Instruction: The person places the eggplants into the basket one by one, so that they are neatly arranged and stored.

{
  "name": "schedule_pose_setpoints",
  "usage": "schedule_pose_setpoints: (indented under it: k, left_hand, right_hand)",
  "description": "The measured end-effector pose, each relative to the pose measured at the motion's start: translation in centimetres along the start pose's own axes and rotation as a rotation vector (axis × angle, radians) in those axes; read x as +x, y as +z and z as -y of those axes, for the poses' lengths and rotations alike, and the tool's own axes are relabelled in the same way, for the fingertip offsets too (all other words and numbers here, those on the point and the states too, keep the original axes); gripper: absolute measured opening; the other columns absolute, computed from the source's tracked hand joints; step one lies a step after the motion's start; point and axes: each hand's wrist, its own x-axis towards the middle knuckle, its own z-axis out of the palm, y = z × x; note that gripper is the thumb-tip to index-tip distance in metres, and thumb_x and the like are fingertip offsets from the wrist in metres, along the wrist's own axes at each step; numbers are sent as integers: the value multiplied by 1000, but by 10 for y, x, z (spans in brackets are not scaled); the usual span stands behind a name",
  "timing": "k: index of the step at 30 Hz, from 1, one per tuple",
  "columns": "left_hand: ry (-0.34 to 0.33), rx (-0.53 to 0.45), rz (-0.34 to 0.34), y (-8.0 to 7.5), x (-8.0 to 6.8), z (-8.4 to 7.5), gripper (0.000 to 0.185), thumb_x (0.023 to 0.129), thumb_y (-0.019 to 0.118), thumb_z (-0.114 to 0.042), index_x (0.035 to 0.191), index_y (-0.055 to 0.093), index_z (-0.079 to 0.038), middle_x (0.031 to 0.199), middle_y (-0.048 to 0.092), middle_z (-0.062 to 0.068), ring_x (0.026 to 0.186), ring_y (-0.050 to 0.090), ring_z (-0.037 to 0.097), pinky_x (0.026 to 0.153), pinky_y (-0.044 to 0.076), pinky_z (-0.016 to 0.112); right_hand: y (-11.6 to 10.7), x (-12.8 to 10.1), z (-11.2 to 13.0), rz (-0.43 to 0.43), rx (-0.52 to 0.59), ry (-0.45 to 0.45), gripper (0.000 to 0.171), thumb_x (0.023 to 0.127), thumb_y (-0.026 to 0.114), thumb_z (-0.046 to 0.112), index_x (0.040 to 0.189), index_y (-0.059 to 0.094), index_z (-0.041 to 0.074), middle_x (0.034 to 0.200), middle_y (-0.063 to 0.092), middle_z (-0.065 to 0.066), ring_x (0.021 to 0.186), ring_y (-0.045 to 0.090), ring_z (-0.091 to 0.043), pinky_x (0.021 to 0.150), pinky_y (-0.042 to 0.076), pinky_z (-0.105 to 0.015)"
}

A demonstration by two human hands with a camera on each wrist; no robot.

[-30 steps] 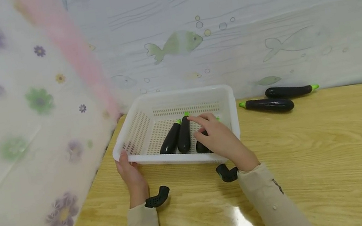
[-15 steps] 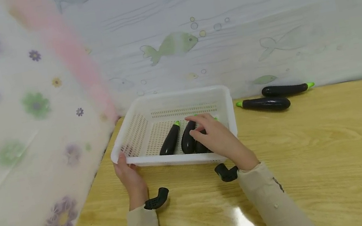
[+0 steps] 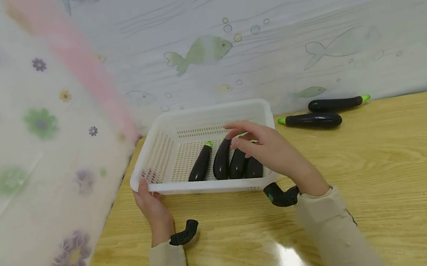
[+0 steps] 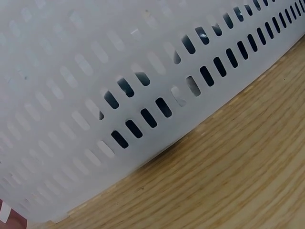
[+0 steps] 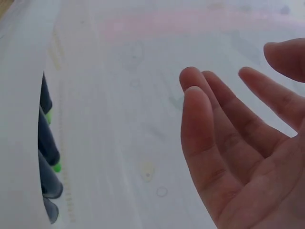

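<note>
A white perforated basket [image 3: 193, 114] stands at the table's back left. Several dark eggplants with green tips [image 3: 222, 159] lie side by side in it. My left hand [image 3: 153, 206] grips the basket's near left corner, thumb over the rim. My right hand [image 3: 269, 149] hovers just above the basket's right side with relaxed, spread fingers and holds nothing. The right wrist view shows those open fingers [image 5: 214, 143] and the eggplants [image 5: 47, 157] at the left edge. The left wrist view shows only the basket wall [image 4: 143, 95] on the wood.
Two more eggplants [image 3: 312, 121] [image 3: 337, 103] lie on the wooden table [image 3: 395, 178] to the right of the basket, near the back curtain. Patterned curtains close off the left and back sides. Bare wood stretches to the right and front.
My right hand has let go of the eggplants, lifted off them and drawn back to the right. The eggplants it covered now show. The left hand stays on the basket.
</note>
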Motion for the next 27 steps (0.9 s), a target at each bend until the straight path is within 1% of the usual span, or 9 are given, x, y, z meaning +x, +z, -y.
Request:
schedule_pose_setpoints:
  k: [4,5,10,14,16,19,21,23,27]
  left_hand:
    - [1,1,5,1,-1,1,44,91,46,-39,129,43,-18,126,46,12,112,44,30,86,36,30]
    - [7,8,8,2,-1,1,44,91,46,-39,129,43,-19,126,46,11,112,44,29,87,36,30]
    - [28,30,15,4,-1,-1,43,92,44,-40,129,42,-19,125,46,11,112,43,27,88,34,29]
    - [25,32,7,5,-1,-2,43,91,45,-39,128,43,-18,124,47,11,111,44,27,89,34,30]
    - [19,36,-1,4,-1,-3,43,92,44,-39,128,43,-17,124,47,12,111,44,27,90,33,31]
    - [0,53,-18,3,-1,-3,43,91,44,-40,128,45,-17,124,49,10,111,46,25,90,33,30]
    - [-12,55,-26,2,-1,-3,43,91,44,-40,128,45,-16,124,49,10,111,46,25,90,33,30]
    - [-14,52,-30,1,-2,-3,43,91,44,-40,127,46,-16,124,50,11,110,47,26,89,34,30]
    - [-7,41,-37,-1,-1,-2,42,92,44,-38,128,45,-16,124,48,13,109,46,29,86,35,30]
  right_hand:
    - [-9,-4,-6,-12,-2,4,38,91,49,35,128,45,30,114,54,7,95,55,-11,71,47,-33]
    - [-12,-5,-9,-17,-12,13,37,91,49,35,127,45,31,114,54,8,94,55,-10,71,47,-33]
    - [-25,-10,-21,-54,-80,20,37,91,48,37,127,46,30,113,54,6,93,56,-11,71,47,-35]
    - [-37,-13,-34,-76,-131,43,39,91,48,37,128,45,27,112,55,5,94,56,-14,73,47,-37]
    - [-43,-15,-42,-97,-150,69,39,91,48,37,128,46,26,112,55,6,96,55,-14,76,46,-36]
    - [-53,-16,-56,-148,-81,110,39,92,47,34,128,46,20,113,56,1,98,54,-14,81,44,-36]
    - [-59,-18,-65,-191,-23,140,39,92,47,34,127,47,18,114,56,-2,99,53,-13,83,43,-35]
    - [-65,-19,-74,-225,47,168,39,92,47,35,127,47,18,116,55,-6,100,53,-14,83,43,-33]
    - [-76,-24,-88,-274,103,223,40,91,46,37,127,47,19,118,52,-9,104,51,-14,84,42,-28]
